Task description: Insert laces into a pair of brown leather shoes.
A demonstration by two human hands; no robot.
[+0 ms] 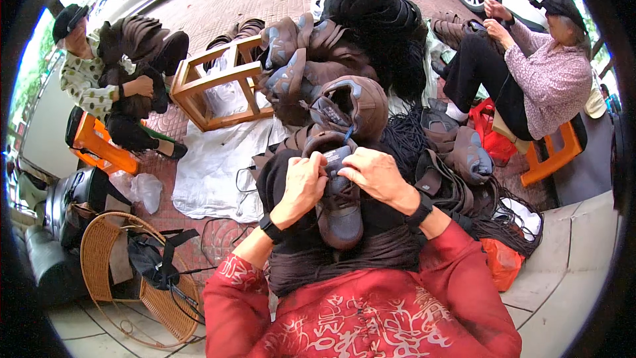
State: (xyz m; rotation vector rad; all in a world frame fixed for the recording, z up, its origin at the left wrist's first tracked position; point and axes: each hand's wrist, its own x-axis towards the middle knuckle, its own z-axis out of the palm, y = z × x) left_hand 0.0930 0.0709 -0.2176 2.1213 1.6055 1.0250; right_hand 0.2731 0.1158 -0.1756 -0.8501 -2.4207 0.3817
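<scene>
A brown shoe upper [340,222] with a dark grey toe cap lies on my lap, toe toward me. Its tongue [336,157] carries a printed label. My left hand [303,185] closes on the left edge of the shoe's opening, fingertips pinched beside the tongue. From the other side, my right hand [376,176] pinches the right edge near the top of the lacing. Whether either hand also holds a lace end is too small to tell. A thick bundle of dark brown laces [344,268] drapes across my lap. Just beyond the hands sits another brown upper [364,103].
More brown uppers [285,43] and a black heap [374,10] lie ahead. A wooden stool [215,83] rests on its side at the left. Loose dark cords [527,235] and uppers lie right. Two co-workers sit on orange stools [553,152]. A wicker chair [106,238] stands near left.
</scene>
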